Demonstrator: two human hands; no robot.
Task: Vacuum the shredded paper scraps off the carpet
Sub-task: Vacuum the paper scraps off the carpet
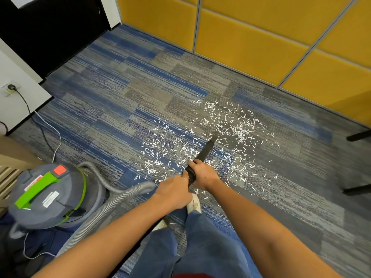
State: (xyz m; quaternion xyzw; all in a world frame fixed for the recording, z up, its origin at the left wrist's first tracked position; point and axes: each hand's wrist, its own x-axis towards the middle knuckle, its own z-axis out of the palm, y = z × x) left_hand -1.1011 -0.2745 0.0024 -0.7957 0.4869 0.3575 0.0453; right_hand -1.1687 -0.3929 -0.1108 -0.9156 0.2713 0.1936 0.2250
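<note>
The left hand point(172, 194) is gripping the rear end of the black tapered plastic nozzle point(206, 149), where the grey ribbed hose point(112, 205) joins it. Just ahead, the right hand point(202, 175) is wrapping its fingers round the nozzle's thick collar. The hose is curving left to the grey drum vacuum cleaner with a green handle point(48, 195), which is standing beside the person.

The nozzle is slanting forward and right. Its tip is sitting among the white shredded paper scraps point(176, 149), which are lying in a wide patch on the blue-and-grey striped carpet point(120, 97).

Open carpet is extending left of and beyond the patch. Dark furniture legs point(359, 135) are bounding the right edge, and yellow padded wall panels point(261, 37) are closing the far side.
</note>
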